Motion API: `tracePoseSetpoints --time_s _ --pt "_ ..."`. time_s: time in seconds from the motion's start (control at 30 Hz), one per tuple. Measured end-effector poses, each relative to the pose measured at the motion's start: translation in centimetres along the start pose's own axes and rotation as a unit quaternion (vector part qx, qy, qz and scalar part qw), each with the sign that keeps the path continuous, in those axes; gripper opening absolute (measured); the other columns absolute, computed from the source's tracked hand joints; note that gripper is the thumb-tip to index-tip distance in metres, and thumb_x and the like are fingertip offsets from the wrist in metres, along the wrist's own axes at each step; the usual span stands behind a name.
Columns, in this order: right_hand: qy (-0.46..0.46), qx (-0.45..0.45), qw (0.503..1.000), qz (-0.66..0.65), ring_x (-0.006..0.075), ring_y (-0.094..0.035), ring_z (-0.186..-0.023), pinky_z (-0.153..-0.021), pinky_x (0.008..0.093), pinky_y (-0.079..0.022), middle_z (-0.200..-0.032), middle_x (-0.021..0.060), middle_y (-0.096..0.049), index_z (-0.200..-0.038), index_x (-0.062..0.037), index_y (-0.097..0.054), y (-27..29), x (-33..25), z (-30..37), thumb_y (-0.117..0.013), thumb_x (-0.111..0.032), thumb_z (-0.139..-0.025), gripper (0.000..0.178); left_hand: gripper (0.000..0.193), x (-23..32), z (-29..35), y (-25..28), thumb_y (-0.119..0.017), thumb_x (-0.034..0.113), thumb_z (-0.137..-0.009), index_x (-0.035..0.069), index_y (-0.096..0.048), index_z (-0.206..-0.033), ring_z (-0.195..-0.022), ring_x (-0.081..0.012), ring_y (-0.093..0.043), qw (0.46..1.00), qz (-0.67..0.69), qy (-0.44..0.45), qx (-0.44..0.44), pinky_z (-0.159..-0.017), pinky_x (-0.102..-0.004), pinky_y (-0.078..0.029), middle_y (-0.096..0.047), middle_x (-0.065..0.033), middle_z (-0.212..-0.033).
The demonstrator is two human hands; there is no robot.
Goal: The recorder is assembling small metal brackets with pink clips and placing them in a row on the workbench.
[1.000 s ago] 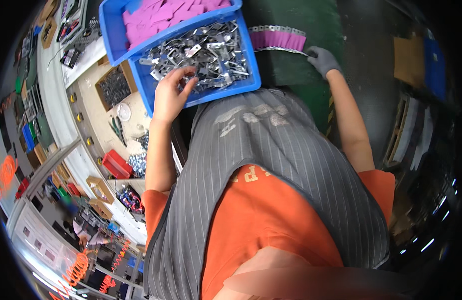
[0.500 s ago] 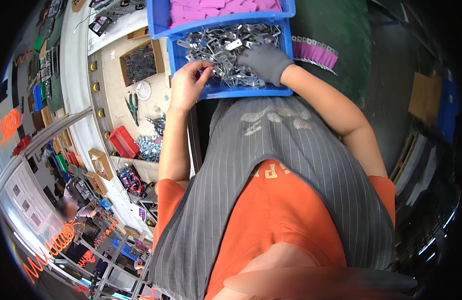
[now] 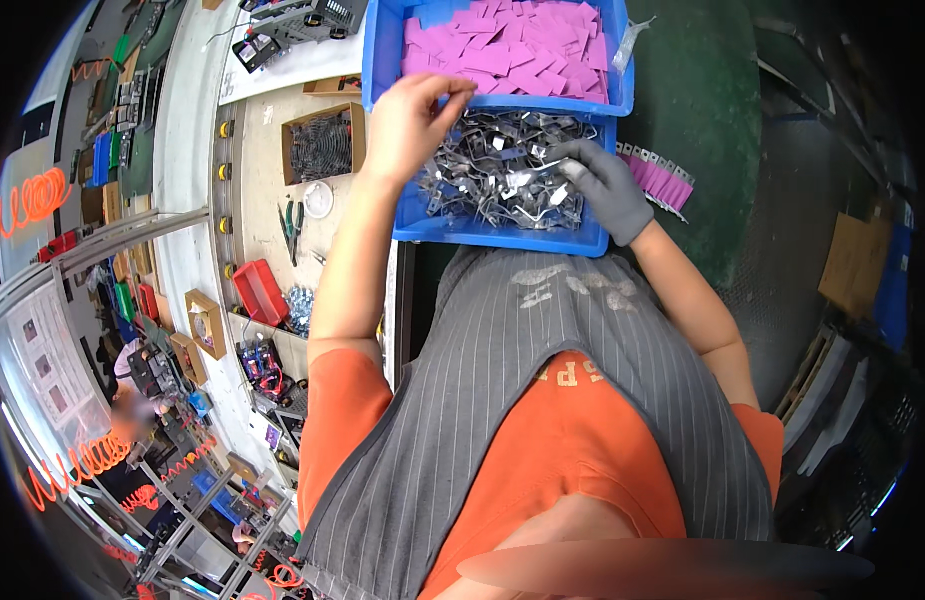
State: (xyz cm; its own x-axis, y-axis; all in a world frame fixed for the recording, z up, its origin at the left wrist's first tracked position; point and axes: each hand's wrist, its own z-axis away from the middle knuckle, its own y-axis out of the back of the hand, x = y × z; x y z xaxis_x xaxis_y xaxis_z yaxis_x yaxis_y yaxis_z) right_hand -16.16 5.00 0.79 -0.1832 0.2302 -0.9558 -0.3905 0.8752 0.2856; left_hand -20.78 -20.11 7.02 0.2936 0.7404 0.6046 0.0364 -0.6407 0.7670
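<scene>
Green surface (image 3: pixel 693 110) bears row of pink-and-metal strips (image 3: pixel 661 182), right of bins. Blue far bin (image 3: pixel 385 60) holds pink pieces (image 3: pixel 498 50); blue near bin (image 3: pixel 503 237), metal brackets (image 3: pixel 503 185). Bare left hand (image 3: pixel 408 125) over bins' left side, fingertips close, grip unclear. Gloved right hand (image 3: pixel 615 192) at brackets, fingers curled, grip unclear. Leftward: pale workbench (image 3: pixel 258 200), pliers (image 3: pixel 291 235), orange coiled hose (image 3: pixel 33 195).

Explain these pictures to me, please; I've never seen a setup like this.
There's no machine, just a person, seen by a camera on their own head looking down. The bare left hand, thumb and finger close together, is by the pink pieces in the far blue bin. The right hand, in a grey glove, is at the metal parts in the near blue bin. A row of pink-and-metal pieces lies on the green surface to the right. I can't tell whether either hand holds anything.
</scene>
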Motion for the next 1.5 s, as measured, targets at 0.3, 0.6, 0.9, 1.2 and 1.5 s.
tracePoseSetpoints --time_s 0.3,0.6,0.9,1.2,1.5 --pt "-0.189 -0.243 0.922 -0.234 0.0113 -0.057 -0.079 -0.073 0.0258 -0.046 -0.090 0.0070 -0.062 -0.123 0.0021 -0.049 1.0 -3.4 2.5 -0.058 -0.018 -0.083 0.046 0.029 -4.6 -7.9 -2.9 -0.068 0.021 -0.074 0.015 -0.068 -0.103 -0.094 -0.0275 -0.060 0.964 -0.156 -0.142 -0.163 -0.084 -0.0372 -0.049 -0.066 -0.0093 -0.095" --pt "-0.190 -0.359 0.891 -0.203 0.0151 -0.060 -0.088 -0.080 0.0286 -0.047 -0.096 0.0122 -0.064 -0.139 -0.0005 -0.033 4.3 -4.9 3.5 -0.062 -0.016 -0.081 0.066 0.035 -3.4 -6.6 -0.5 -0.071 0.025 -0.080 0.001 -0.066 -0.105 -0.084 -0.0140 -0.064 0.979 0.180 0.080 -0.060 -0.078 -0.0262 -0.049 -0.069 -0.0073 -0.093" --pt "0.015 -0.302 0.951 -0.068 0.0258 -0.062 -0.094 -0.084 0.0342 -0.048 -0.099 0.0117 -0.065 -0.109 -0.0042 -0.063 4.3 -3.9 3.9 -0.056 -0.014 -0.086 0.027 0.022 0.8 1.4 -0.5 -0.069 0.011 -0.083 0.001 -0.066 -0.102 -0.058 -0.0007 -0.044 0.821 0.513 0.249 0.005 -0.053 -0.0139 -0.033 -0.060 0.0052 -0.073" --pt "0.218 -0.135 0.964 0.071 0.0268 -0.056 -0.079 -0.071 0.0350 -0.045 -0.084 0.0107 -0.058 -0.102 -0.0029 -0.063 9.5 -10.9 2.3 -0.054 -0.005 -0.082 0.022 0.026 5.6 4.9 -0.2 -0.074 0.011 -0.074 0.007 -0.068 -0.099 -0.074 -0.0172 -0.059 0.988 0.128 -0.044 -0.077 -0.068 -0.0276 -0.047 -0.067 -0.0052 -0.087" --pt "0.190 -0.227 0.954 0.033 0.0289 -0.058 -0.083 -0.074 0.0367 -0.046 -0.090 0.0103 -0.060 -0.099 -0.0044 -0.060 8.6 -8.3 1.9 -0.051 -0.014 -0.085 0.019 0.025 7.5 4.5 -0.5 -0.072 0.014 -0.072 0.010 -0.066 -0.097 -0.080 -0.0216 -0.059 0.965 0.063 -0.213 -0.140 -0.071 -0.0324 -0.049 -0.065 -0.0035 -0.093"
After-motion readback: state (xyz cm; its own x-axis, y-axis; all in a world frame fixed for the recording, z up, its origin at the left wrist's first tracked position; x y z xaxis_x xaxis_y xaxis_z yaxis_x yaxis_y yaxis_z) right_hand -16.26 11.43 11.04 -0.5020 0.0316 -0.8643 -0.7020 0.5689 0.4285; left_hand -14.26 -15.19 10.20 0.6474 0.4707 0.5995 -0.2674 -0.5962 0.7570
